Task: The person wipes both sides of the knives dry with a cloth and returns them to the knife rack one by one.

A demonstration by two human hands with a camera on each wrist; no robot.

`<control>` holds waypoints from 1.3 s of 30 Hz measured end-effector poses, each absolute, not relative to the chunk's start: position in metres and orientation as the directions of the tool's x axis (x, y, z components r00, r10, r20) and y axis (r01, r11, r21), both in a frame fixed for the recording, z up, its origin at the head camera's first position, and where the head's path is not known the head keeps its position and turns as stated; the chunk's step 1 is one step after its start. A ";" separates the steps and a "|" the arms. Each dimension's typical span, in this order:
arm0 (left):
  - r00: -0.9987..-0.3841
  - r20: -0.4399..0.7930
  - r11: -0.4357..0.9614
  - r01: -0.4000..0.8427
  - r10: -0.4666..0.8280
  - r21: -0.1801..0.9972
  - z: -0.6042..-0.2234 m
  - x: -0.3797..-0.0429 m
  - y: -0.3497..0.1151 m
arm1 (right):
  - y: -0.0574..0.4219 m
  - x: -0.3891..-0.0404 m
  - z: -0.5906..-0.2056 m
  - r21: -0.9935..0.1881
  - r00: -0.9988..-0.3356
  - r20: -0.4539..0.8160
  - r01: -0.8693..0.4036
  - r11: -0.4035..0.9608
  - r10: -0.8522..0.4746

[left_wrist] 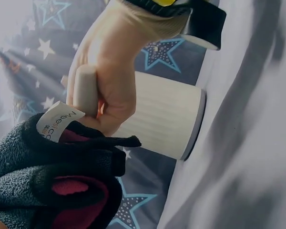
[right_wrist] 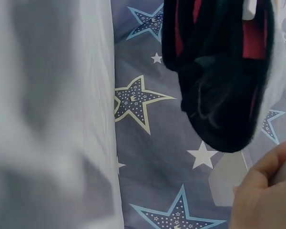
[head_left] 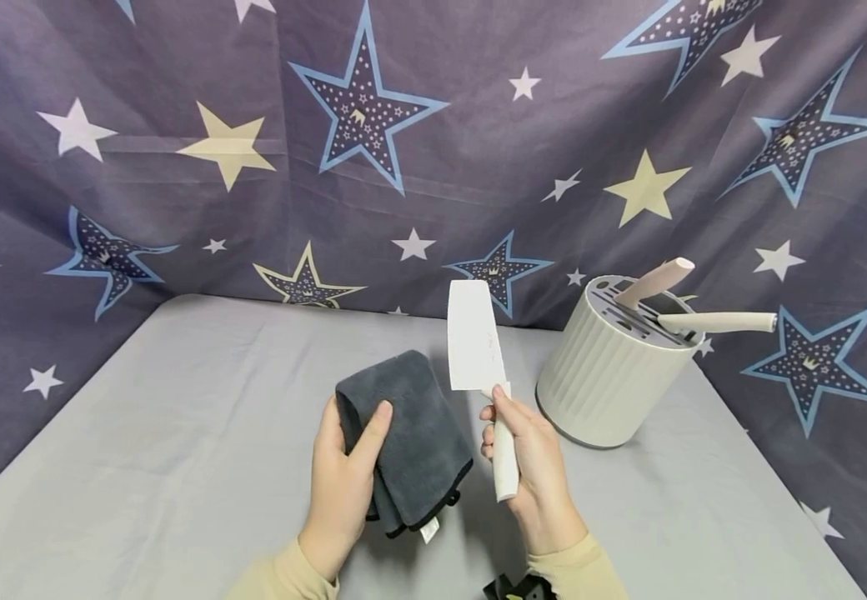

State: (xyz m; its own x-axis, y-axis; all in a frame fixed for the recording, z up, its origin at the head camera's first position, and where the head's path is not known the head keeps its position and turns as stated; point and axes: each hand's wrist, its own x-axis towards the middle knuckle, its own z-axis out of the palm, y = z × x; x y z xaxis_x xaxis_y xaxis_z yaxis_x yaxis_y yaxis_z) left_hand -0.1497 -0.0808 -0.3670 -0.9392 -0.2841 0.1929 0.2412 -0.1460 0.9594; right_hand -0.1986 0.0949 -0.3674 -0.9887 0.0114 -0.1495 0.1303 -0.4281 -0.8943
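Observation:
A folded dark grey cloth (head_left: 411, 442) with black edging is in my left hand (head_left: 345, 475), the thumb pressed over its front. In the left wrist view the cloth (left_wrist: 19, 167) shows red inner folds and a white label (left_wrist: 59, 121). My right hand (head_left: 534, 467) grips the white handle of a cleaver (head_left: 473, 337), its pale broad blade pointing up. The blade stands to the right of the cloth, apart from it. In the right wrist view the cloth (right_wrist: 219, 95) hides part of the blade (right_wrist: 229, 179), and only part of my right hand (right_wrist: 267, 200) shows.
A ribbed white knife block (head_left: 602, 383) stands at the right, with a pinkish handle (head_left: 654, 283) and a white handle (head_left: 719, 322) sticking out of its slotted top. A pale cloth covers the table (head_left: 141, 450). Behind it hangs a dark star-patterned curtain (head_left: 478, 150).

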 end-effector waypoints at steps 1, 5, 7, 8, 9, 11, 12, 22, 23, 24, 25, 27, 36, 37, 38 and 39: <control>-0.941 0.179 -0.173 0.235 -0.286 0.957 -0.367 -0.151 -0.082 | 0.095 -0.199 -0.367 -0.894 -0.989 -0.150 0.136 -0.426 0.000; -0.944 0.150 -0.226 0.221 -0.294 0.949 -0.369 -0.156 -0.085 | 0.094 -0.199 -0.368 -0.891 -0.987 -0.158 0.160 -0.425 -0.040; -0.945 0.143 -0.242 0.218 -0.293 0.946 -0.370 -0.157 -0.086 | 0.094 -0.199 -0.369 -0.888 -0.985 -0.164 0.169 -0.427 -0.049; -0.946 0.140 -0.247 0.216 -0.292 0.945 -0.370 -0.158 -0.087 | 0.093 -0.199 -0.369 -0.888 -0.985 -0.164 0.170 -0.427 -0.051; -0.947 0.137 -0.249 0.213 -0.290 0.945 -0.371 -0.158 -0.087 | 0.093 -0.199 -0.370 -0.886 -0.985 -0.162 0.170 -0.431 -0.056; -0.950 0.131 -0.255 0.206 -0.284 0.945 -0.372 -0.159 -0.088 | 0.093 -0.198 -0.371 -0.887 -0.986 -0.155 0.170 -0.429 -0.069; -0.951 0.127 -0.256 0.202 -0.282 0.945 -0.373 -0.160 -0.088 | 0.093 -0.198 -0.371 -0.888 -0.986 -0.150 0.168 -0.428 -0.077; -0.955 0.074 -0.258 0.152 -0.288 0.954 -0.379 -0.166 -0.093 | 0.090 -0.198 -0.370 -0.837 -0.960 -0.209 0.275 -0.473 -0.188; -0.954 0.071 -0.257 0.149 -0.291 0.955 -0.380 -0.167 -0.093 | 0.089 -0.198 -0.370 -0.827 -0.956 -0.219 0.289 -0.482 -0.198; -0.954 0.068 -0.257 0.147 -0.293 0.955 -0.380 -0.167 -0.094 | 0.089 -0.198 -0.369 -0.814 -0.952 -0.228 0.302 -0.496 -0.205; -0.953 0.066 -0.258 0.146 -0.295 0.955 -0.381 -0.167 -0.094 | 0.089 -0.198 -0.369 -0.802 -0.949 -0.236 0.312 -0.509 -0.210; -0.952 0.067 -0.255 0.147 -0.299 0.956 -0.382 -0.168 -0.094 | 0.089 -0.198 -0.368 -0.778 -0.945 -0.246 0.326 -0.538 -0.216; -0.945 0.103 -0.198 0.170 -0.309 0.965 -0.384 -0.167 -0.092 | 0.089 -0.198 -0.367 -0.737 -0.954 -0.252 0.298 -0.607 -0.162; -0.945 0.106 -0.189 0.170 -0.309 0.967 -0.384 -0.166 -0.092 | 0.088 -0.198 -0.368 -0.738 -0.954 -0.258 0.299 -0.606 -0.156; -0.945 0.107 -0.180 0.169 -0.311 0.969 -0.384 -0.166 -0.091 | 0.088 -0.198 -0.368 -0.740 -0.953 -0.260 0.300 -0.602 -0.155; -0.944 0.107 -0.174 0.167 -0.311 0.971 -0.384 -0.166 -0.091 | 0.089 -0.198 -0.368 -0.744 -0.952 -0.263 0.302 -0.597 -0.155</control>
